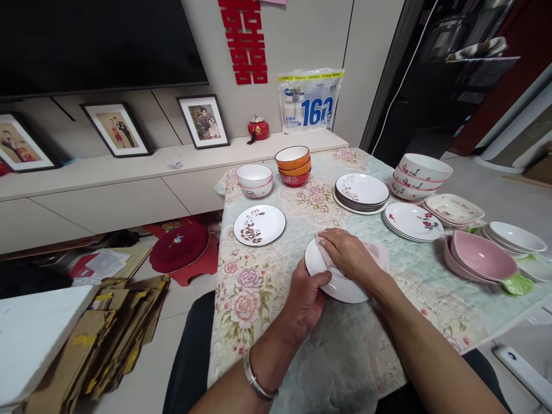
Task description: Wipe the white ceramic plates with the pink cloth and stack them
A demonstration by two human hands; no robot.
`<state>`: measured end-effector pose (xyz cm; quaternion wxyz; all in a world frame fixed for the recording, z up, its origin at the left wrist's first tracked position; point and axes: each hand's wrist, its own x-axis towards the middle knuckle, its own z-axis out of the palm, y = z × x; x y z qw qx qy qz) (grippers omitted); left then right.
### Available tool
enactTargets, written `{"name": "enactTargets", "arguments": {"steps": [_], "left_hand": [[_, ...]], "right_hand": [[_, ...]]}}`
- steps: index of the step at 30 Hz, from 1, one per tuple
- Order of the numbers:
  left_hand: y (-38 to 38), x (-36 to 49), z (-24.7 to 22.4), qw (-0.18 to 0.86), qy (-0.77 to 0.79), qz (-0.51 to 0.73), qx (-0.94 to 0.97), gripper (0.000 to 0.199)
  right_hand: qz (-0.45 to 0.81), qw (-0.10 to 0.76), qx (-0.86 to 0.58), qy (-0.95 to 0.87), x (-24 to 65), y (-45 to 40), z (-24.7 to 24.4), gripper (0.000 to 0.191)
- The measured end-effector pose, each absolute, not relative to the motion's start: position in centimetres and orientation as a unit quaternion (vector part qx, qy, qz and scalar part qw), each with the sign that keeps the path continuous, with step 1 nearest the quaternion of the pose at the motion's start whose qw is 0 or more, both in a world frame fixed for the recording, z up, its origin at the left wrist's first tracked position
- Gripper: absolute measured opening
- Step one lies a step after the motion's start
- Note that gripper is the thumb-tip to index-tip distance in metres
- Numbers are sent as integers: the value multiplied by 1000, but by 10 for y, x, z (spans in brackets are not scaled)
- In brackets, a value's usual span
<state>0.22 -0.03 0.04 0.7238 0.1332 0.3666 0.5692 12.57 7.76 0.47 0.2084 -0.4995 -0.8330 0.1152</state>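
A white plate [345,290] is held slightly above the near part of the table. My left hand [308,293] grips its left rim, thumb on top and fingers underneath. Over the plate, my right hand [347,250] presses a pale pink cloth [378,254] against the surface; part of the cloth sticks out to the right. A single plate with a brown flower pattern [259,225] lies to the left of my hands. Beyond them on the right sits a stack of similar dark-rimmed plates [362,190].
White bowls [254,181] and orange and red bowls [294,165] stand at the back. On the right are flowered plates [413,222], stacked white bowls [422,175] and pink bowls [480,259]. Folded cardboard [116,333] and a red stool [183,250] are left of the table.
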Motion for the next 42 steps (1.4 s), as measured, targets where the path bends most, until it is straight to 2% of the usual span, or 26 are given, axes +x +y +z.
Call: {"name": "enactTargets", "arguments": {"steps": [8, 15, 23, 26, 30, 38, 42], "left_hand": [[-1, 3, 1, 703, 385, 585, 126, 61], [0, -1, -3, 729, 350, 573, 132, 67], [1, 0, -1, 735, 325, 576, 150, 63], [1, 0, -1, 742, 323, 569, 146, 57], [0, 0, -1, 746, 330, 561, 139, 59], [1, 1, 2, 743, 320, 568, 150, 58], [1, 1, 0, 747, 333, 556, 151, 52]], "right_hand": [[115, 199, -506, -832, 127, 77, 4, 36], [95, 210, -493, -839, 127, 76, 4, 36], [122, 208, -331, -912, 114, 66, 11, 31], [135, 228, -388, -883, 118, 71, 9, 33], [124, 230, -467, -845, 125, 75, 6, 35], [137, 202, -312, -918, 111, 61, 16, 28], [137, 223, -362, -895, 114, 67, 12, 31]]}}
